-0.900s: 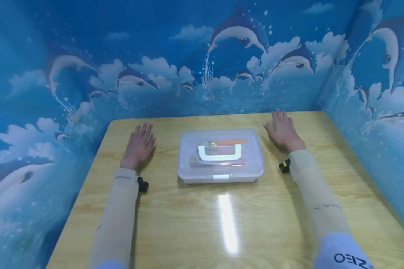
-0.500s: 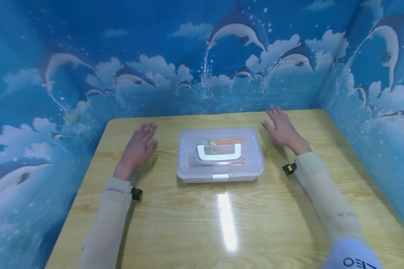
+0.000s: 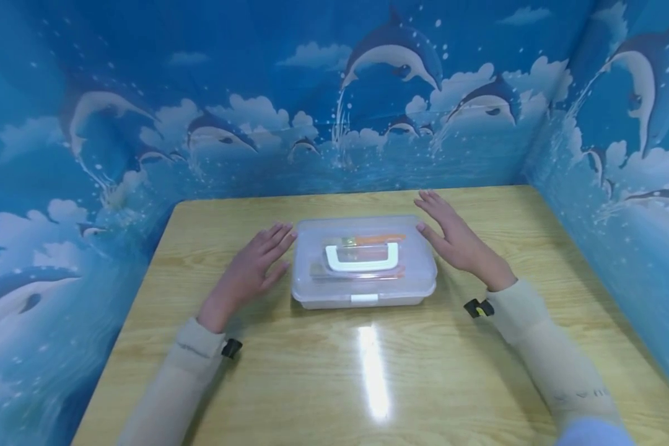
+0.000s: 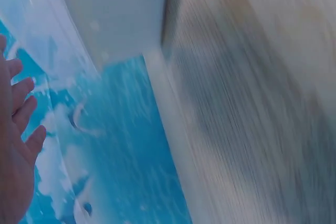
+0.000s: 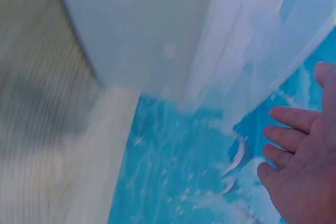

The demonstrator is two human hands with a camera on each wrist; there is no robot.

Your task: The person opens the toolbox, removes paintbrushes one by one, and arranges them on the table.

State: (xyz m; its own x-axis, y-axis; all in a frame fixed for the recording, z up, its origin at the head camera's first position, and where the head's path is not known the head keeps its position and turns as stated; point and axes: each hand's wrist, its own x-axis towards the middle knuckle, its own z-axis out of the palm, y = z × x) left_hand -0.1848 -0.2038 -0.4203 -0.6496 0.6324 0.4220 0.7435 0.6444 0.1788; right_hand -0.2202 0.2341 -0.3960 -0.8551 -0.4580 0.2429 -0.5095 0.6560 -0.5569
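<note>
A clear plastic box (image 3: 334, 290) with a closed lid and a white carrying handle (image 3: 362, 266) lies on the table between the two hands. Through its lid shows a brush (image 3: 376, 238) with an orange handle, along with other slim items I cannot make out. At the box's left side, my left hand (image 3: 252, 266) hovers with its fingers straight and holds nothing. My right hand (image 3: 457, 241) is by the far right corner, fingers extended, nothing held. Both wrist views show the box's side wall (image 4: 115, 14) near each hand; whether either touches it I cannot tell.
The wooden table (image 3: 290, 371) has a bright strip of reflected light in front of the box. Blue dolphin-printed walls (image 3: 245, 56) stand behind the table and along both sides. A small black wrist camera (image 3: 231, 348) is strapped at the left cuff, another (image 3: 478, 308) at the right.
Both hands have lifted off the table and moved inward toward the box, the left from the left and the right from the right. The box has stayed in place.
</note>
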